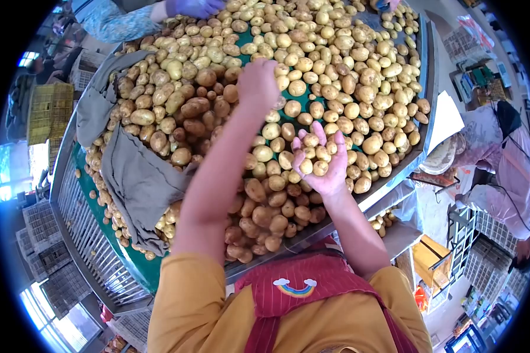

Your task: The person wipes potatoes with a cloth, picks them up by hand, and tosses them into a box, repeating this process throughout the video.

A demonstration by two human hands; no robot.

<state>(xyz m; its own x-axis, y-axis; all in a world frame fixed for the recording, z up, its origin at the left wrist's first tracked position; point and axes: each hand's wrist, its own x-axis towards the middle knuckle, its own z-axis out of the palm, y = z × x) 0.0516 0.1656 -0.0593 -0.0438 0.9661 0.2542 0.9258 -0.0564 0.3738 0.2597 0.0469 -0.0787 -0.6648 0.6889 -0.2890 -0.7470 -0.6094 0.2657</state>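
Potatoes [265, 209] of mixed sizes cover a large sorting table [394, 185] whose green surface shows in gaps. My left hand [258, 85] reaches out over the pile near the middle; its back faces the camera, and its fingertips are hidden, so whatever they touch cannot be made out. Lower and to the right, my right hand [327, 162] is palm up with fingers curled around several small potatoes [317, 154]. Larger, browner potatoes [195, 107] lie left of my left forearm.
Grey cloths [138, 173] lie over potatoes at the left. A co-worker's purple-gloved hand [195, 7] is at the top left, another hand [388, 5] at the top right. Another person [500, 165] is at the right, near crates [492, 253]. Yellow crates [50, 112] stand far left.
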